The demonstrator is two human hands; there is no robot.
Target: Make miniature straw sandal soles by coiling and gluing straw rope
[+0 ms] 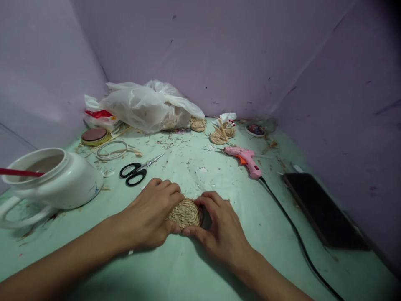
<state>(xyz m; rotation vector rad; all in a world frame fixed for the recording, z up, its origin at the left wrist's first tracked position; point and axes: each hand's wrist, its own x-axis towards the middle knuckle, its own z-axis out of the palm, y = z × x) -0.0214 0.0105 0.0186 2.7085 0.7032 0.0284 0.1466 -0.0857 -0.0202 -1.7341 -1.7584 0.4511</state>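
Note:
A small round coil of braided straw (185,214) lies on the pale green table surface, gripped from both sides. My left hand (156,211) covers its left part, fingers curled over the far edge and thumb at the near edge. On the other side, my right hand (219,221) pinches the coil's right rim, fingers at the far side and thumb at the near one. A dark edge shows beneath the coil on the right; what it belongs to is hard to make out. Beyond the hands lie black-handled scissors (138,170) and a pink glue gun (243,158).
A white pot (78,179) with a red stick stands at left. At the back are a tied plastic bag (147,106), a round tin (95,136), a looped cord (111,150) and straw pieces (218,136). A phone (319,209) and the glue gun's black cable (296,232) lie at right.

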